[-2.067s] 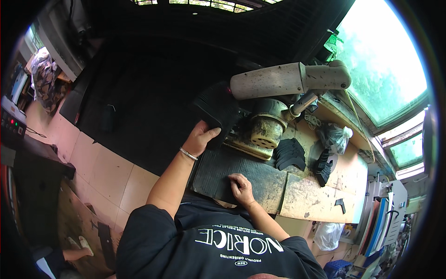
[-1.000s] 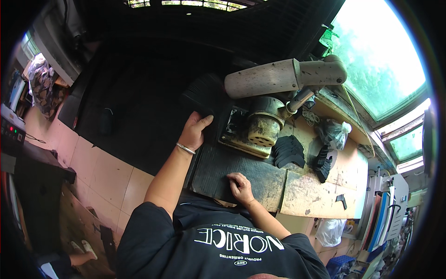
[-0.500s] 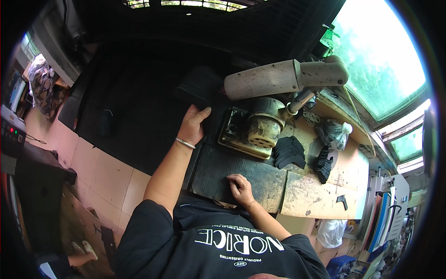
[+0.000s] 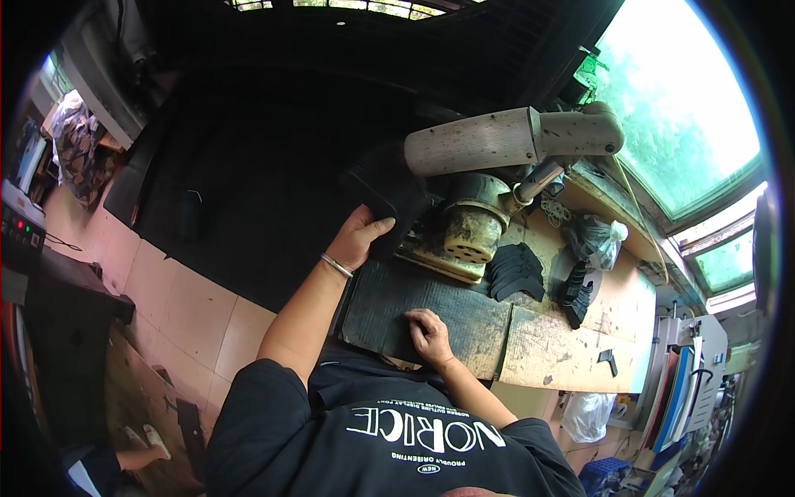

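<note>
Now your left hand (image 4: 358, 238) grips a dark sheet (image 4: 387, 192), fingers (image 4: 383, 225) clamped on its near edge beside the press (image 4: 472, 228). Compared with two seconds ago, that hand has moved up and away from you: it then lay on the sheet low against the machine base; the sheet is now raised and tilted, its far part reaching under the grey arm (image 4: 513, 139) of the press. Half a second ago the hand was already at the edge; the change since then is small, mainly the sheet standing higher.

Your right hand (image 4: 429, 334) has not shifted. It rests on the dark mat (image 4: 422, 308) at the near edge of the bench (image 4: 571, 352), fingers curled together with the tips pressing down; whether they pinch anything cannot be told.

Judged from this, the sheet is being lifted and repositioned at the press head, while the mat is held flat.

Other items:
- Stacks of black cut pieces (image 4: 515, 272) lie just right of the press base, unchanged
- A further black stack (image 4: 580, 290) lies near them
- A plastic bag (image 4: 598, 240) sits behind these, toward the window
</note>
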A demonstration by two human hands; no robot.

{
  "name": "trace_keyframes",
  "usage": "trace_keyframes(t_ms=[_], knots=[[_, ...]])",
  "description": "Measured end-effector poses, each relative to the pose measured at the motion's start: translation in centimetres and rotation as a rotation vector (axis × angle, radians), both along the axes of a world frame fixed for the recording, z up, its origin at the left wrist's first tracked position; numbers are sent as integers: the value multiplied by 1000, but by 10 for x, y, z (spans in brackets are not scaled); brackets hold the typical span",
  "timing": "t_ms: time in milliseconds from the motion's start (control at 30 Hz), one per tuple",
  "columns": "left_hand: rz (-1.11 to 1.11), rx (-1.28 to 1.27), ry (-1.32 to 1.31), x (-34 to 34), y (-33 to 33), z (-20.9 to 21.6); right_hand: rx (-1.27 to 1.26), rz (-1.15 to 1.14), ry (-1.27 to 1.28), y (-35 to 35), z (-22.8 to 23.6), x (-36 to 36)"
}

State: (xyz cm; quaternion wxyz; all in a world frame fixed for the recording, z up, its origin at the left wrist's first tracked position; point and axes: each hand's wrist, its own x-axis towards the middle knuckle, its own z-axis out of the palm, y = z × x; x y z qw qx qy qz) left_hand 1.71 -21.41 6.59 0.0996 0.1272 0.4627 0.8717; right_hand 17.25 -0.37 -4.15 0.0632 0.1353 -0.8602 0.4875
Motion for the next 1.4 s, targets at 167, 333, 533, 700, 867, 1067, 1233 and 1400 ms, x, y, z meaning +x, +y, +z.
trace_keyframes(t_ms=[167,333,533,700,867,1067,1233,1400], knots=[[-63,-93,8,10,1,-10,-474,-2,-455,6,6,-11],[-179,-163,-24,31,0,-22,-680,44,-384,1,53,-69],[-87,-511,127,37,-9,-48,-414,1,-363,-34,91,-108],[63,-803,309,36,-8,-35,-615,-86,-436,-56,77,-121],[117,-1270,345,23,-14,-18,-833,-37,-618,-70,79,-129],[168,-1594,448,0,-13,-3,-1062,32,-664,-83,55,-158],[198,-1671,529,-24,-9,19,-1251,179,-580,-89,49,-189],[245,-1672,564,-44,-6,38,-1345,252,-505,-91,66,-213]])
